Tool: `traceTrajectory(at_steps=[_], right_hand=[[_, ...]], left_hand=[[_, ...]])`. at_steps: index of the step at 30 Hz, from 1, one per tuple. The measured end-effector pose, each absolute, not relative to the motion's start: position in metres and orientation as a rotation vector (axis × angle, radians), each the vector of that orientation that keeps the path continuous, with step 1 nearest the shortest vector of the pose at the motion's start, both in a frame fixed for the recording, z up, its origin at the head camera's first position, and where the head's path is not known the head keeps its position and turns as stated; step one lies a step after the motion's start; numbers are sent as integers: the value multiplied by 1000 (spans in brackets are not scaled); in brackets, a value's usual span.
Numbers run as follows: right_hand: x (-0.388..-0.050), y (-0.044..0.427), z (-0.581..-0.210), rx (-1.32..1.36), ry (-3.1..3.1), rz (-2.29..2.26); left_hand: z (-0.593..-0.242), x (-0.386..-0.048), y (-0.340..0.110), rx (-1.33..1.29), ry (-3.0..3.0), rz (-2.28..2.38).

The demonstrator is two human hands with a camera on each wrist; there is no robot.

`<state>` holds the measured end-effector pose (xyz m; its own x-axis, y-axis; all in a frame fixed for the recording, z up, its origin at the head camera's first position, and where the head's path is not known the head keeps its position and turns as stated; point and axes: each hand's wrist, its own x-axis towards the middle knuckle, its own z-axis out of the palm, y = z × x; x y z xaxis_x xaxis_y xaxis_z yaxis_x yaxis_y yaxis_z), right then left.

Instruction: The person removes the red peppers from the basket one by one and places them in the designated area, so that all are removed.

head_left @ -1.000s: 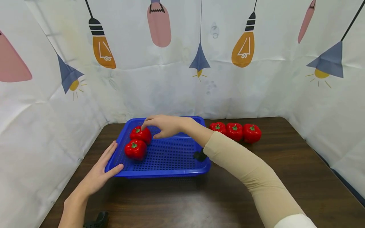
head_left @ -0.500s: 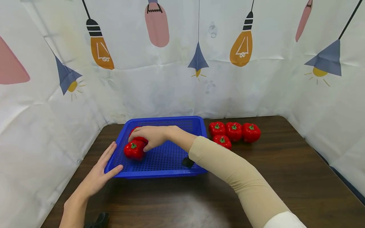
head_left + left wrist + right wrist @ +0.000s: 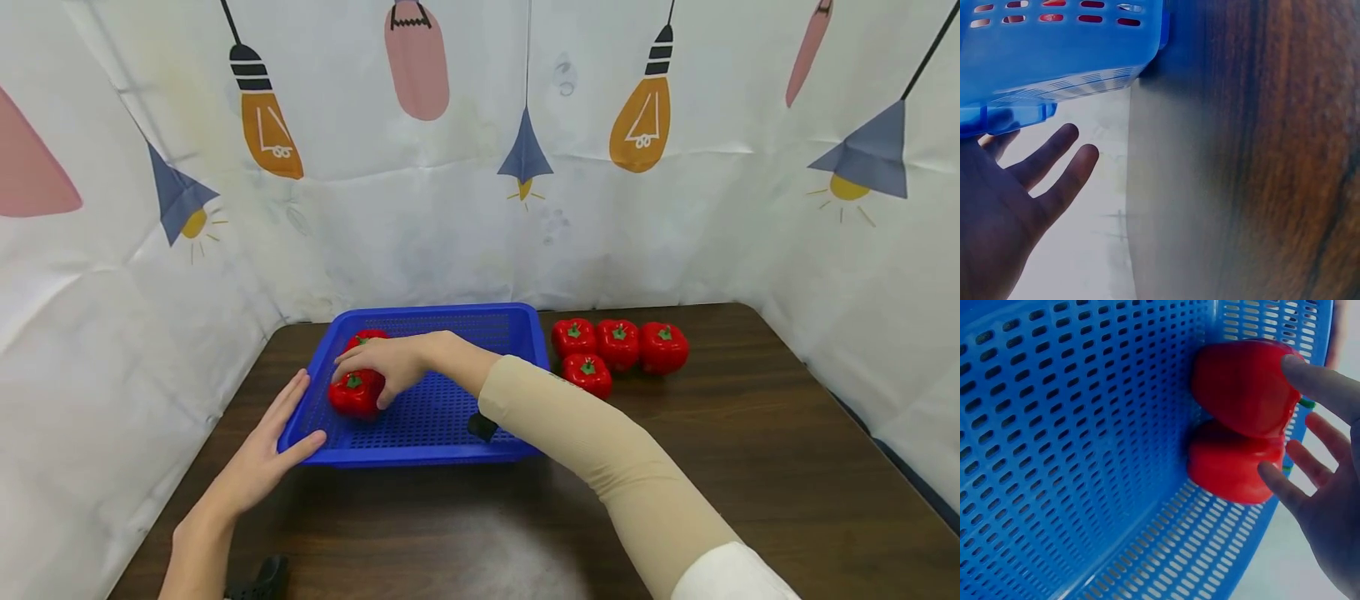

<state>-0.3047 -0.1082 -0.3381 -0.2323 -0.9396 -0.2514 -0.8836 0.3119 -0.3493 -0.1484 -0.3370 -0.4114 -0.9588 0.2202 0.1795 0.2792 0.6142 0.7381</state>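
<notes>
Our right hand (image 3: pixel 392 360) is now further toward the near rim of the blue basket (image 3: pixel 435 455) than earlier, from the far pepper (image 3: pixel 367 336) to the near pepper (image 3: pixel 356 400) — both inside the basket's left wall. That near pepper lies just under our spread thumb and fingers, contact unclear. Our left hand (image 3: pixel 262 448), fingers apart, rests at the basket's left rim — farther off.

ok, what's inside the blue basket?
A near red pepper and a far red pepper, toward the left. In the head view, the right hand hides much of the far one; the beige sleeve covers part of the right side. Beneath the peppers can't be seen.
</notes>
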Motion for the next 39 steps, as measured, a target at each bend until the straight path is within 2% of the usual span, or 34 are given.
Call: traceTrajectory(at_steps=[39], right_hand=[[-298, -105, -336, -1574, 2169, -138]], left_hand=[[-410, -149, -337, -442, -2739, -1316]])
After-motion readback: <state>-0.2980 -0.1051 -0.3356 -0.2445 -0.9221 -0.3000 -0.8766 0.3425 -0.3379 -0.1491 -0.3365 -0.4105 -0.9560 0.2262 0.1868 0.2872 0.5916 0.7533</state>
